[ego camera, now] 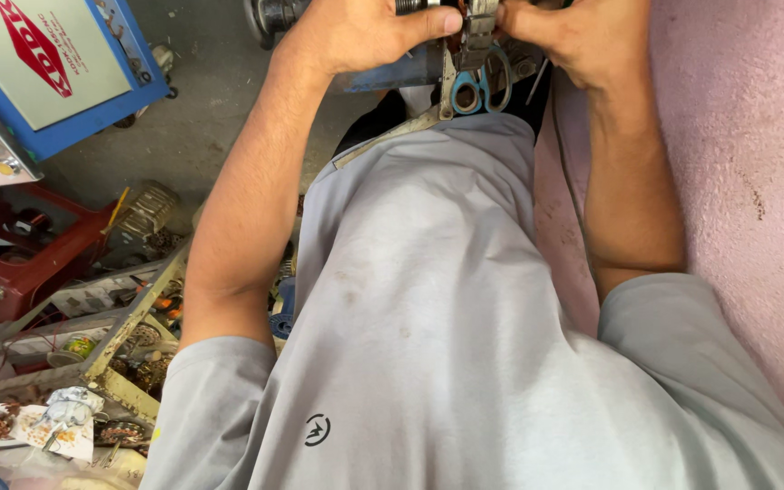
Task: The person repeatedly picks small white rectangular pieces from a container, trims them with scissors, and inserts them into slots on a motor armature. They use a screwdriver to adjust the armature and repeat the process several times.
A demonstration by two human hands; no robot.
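- Single view: head camera, worn, looking steeply down the wearer's own grey shirt [428, 308].
- Close range: torso fills centre frame; both forearms run up to 12 o'clock.
- Hands cut by top edge.
- Floor [201, 100] visible 10 o'clock; pink wall [746, 145] close at 3 o'clock.
- No second view to overlap.

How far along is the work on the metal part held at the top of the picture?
Done: nothing finished shows. In hand: the left hand and right hand both grip a small metal part at the top edge; blue-handled scissors lie just below, untouched. Left: cannot tell, since the part is mostly cut off.
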